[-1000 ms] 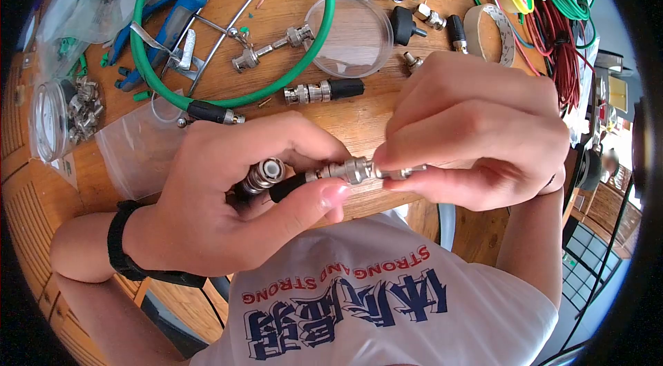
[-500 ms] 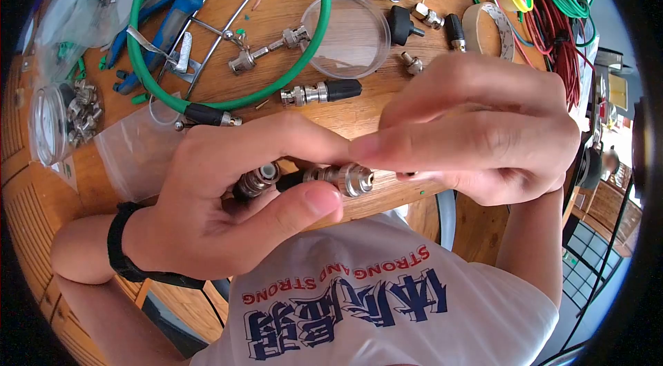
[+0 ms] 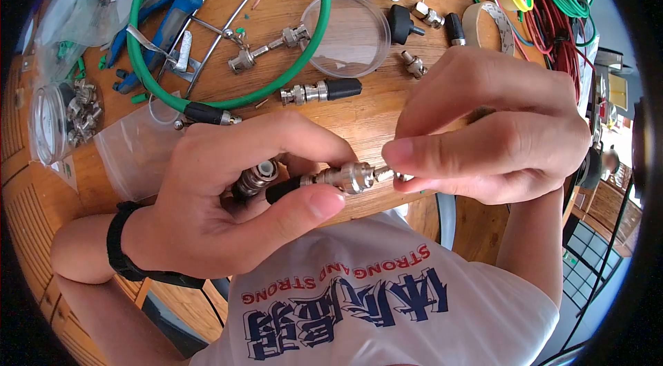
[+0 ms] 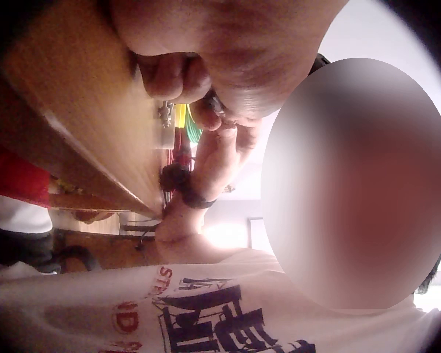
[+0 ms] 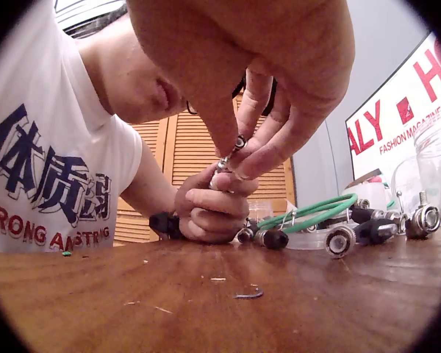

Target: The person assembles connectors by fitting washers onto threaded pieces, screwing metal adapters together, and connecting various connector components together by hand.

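Note:
In the head view the left hand (image 3: 235, 193) holds a silver connector (image 3: 353, 178) with a black sleeve between thumb and forefinger. A second silver connector (image 3: 261, 176) lies in the same palm, its round end showing. The right hand (image 3: 490, 131) pinches a small metal piece (image 3: 384, 173) between thumb and forefinger, its thin end at the connector's mouth; whether they touch is unclear. In the right wrist view a round metal end (image 5: 239, 141) shows at the right fingertips, above the left hand (image 5: 212, 213).
Beyond the hands lie a green cable loop (image 3: 330, 14), a black-and-silver connector (image 3: 321, 92), a clear round lid (image 3: 349, 34), blue-handled pliers (image 3: 173, 14) and a tape roll (image 3: 490, 24). A jar of connectors (image 3: 52, 124) is at the left; red wires (image 3: 563, 62) are at the right.
The right hand first drew back from the left hand's connector, exposing its open end, then shifted slightly right. The small metal piece now shows at that end. The left hand has barely moved.

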Available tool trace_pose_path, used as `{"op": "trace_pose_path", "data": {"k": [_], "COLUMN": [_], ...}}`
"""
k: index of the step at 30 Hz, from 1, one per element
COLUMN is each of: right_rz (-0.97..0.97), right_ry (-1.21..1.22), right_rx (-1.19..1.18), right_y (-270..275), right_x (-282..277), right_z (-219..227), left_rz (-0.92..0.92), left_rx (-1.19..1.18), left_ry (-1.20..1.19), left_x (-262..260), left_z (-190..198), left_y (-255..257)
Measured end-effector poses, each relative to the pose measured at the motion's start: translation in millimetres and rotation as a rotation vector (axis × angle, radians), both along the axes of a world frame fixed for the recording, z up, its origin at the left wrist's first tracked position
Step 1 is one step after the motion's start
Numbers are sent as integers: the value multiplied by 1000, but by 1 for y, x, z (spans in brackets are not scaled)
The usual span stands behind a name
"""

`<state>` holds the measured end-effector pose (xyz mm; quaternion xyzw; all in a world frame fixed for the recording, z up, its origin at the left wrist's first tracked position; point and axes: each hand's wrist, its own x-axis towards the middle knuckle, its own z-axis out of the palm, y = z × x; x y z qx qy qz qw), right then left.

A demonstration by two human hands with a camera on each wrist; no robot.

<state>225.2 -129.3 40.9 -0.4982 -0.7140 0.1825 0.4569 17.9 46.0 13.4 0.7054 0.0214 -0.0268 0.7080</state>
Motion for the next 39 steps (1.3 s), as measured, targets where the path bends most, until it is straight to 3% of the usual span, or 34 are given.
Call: {"op": "trace_pose_path", "data": {"k": [7, 16, 18, 23, 27, 29, 39], "right_rz": [45, -68, -153, -285, -475, -671, -694], "right_ry": [-51, -96, -175, -422, -615, -672, -825], "right_rx": [-47, -36, -179, -232, -180, -286, -199], "right_y": [-1, -3, -5, -4, -3, 1, 2], "right_x": [3, -3, -3, 5, 9, -1, 3], "right_z": [3, 5, 12, 16, 18, 23, 17], "left_rz": [-12, 20, -62, -53, -27, -38, -79], "left_rx": [65, 85, 140, 169, 133, 147, 121], "left_ry": [-38, -47, 83, 22, 33, 44, 69], "left_x": [2, 2, 2, 4, 4, 3, 0], "left_z": [1, 0, 6, 1, 4, 5, 2], "left_y": [2, 0, 3, 0, -1, 0, 4]}}
